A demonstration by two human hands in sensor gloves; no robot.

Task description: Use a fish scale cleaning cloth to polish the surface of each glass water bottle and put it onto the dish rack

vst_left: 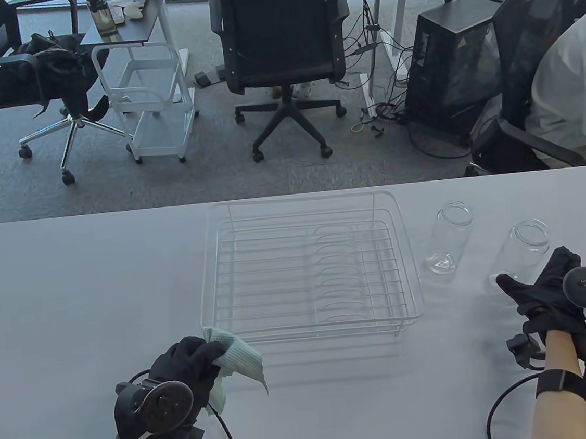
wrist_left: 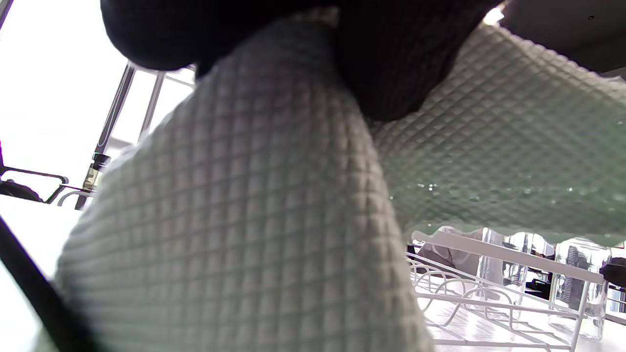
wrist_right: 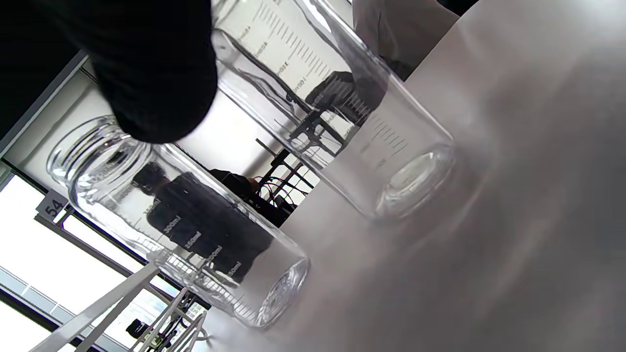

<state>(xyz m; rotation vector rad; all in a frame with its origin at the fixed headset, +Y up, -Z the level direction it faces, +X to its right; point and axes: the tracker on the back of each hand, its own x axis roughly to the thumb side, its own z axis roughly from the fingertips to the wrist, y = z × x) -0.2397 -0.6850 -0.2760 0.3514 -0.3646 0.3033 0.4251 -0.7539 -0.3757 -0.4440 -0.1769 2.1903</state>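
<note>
Two clear glass bottles stand upright and uncapped on the white table, right of the wire dish rack. My right hand reaches round the lower part of the nearer bottle, its thumb in front of the base and the fingers to the right. Whether it touches the glass is unclear. The right wrist view shows this bottle behind a gloved finger, with the other bottle beyond. My left hand grips a pale green fish scale cloth near the rack's front left corner.
The second bottle stands between the rack and the nearer bottle. The rack holds nothing. In the left wrist view the cloth fills most of the frame, with the rack behind it. Office chairs, a cart and a seated person lie beyond the table's far edge.
</note>
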